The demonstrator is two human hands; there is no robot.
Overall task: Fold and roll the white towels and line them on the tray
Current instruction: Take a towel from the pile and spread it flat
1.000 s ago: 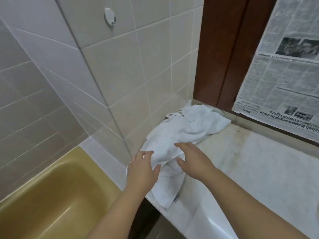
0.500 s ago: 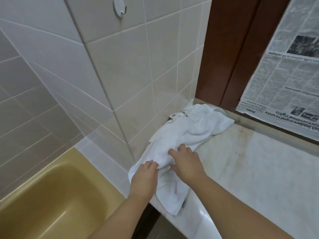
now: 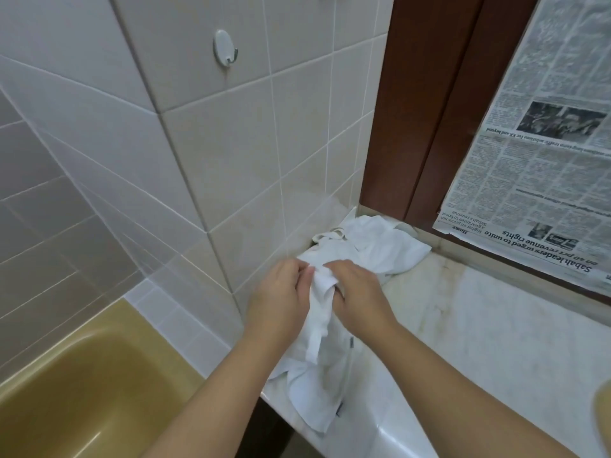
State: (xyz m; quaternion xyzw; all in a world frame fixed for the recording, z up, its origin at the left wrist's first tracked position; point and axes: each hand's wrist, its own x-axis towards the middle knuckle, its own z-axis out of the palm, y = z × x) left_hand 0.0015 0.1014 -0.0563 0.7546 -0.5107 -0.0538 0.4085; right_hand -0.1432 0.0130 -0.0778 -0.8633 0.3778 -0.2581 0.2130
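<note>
On the table (image 3: 479, 342), both hands, left (image 3: 281, 299) and right (image 3: 358, 294), pinch the crumpled white towels (image 3: 373, 249); folding is barely begun, no tray visible.

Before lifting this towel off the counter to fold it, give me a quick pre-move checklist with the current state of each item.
1. Left hand grips the white towel: ok.
2. Right hand grips it too: ok.
3. Towel flat for folding: not ok, crumpled.
4. Towel fully on the marble counter: not ok, one end hangs over the edge.
5. Tray in view: not ok, none visible.
6. One towel or several in the pile: cannot tell.
</note>
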